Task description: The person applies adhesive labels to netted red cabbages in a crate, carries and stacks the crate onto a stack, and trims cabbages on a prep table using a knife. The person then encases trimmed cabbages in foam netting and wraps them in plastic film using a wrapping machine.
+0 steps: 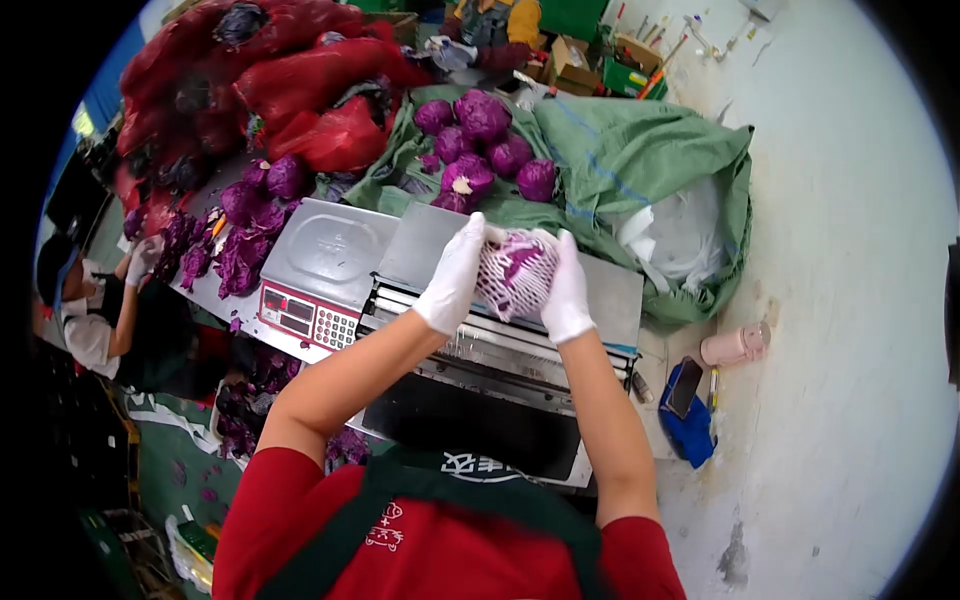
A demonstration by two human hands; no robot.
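A red cabbage [516, 272] in a white foam net is held between my two white-gloved hands, above the metal wrapping machine [610, 300]. My left hand [456, 275] grips its left side, fingers closed against the net. On the opposite side my right hand [568, 295] presses the cabbage, with part of the fingers hidden behind it. Purple leaf shows through the net. Just left of the machine sits a digital scale [330, 250] with a red keypad panel. Several bare red cabbages [484, 115] lie beyond my hands on a green sack [620, 150].
Red mesh sacks [310, 80] are heaped at the back left. Loose purple leaves [245, 255] cover the table's left side, where a co-worker [110, 310] in white gloves stands. A pink bottle [736, 344], a phone [684, 388] and a blue cloth [688, 437] lie right, by the wall.
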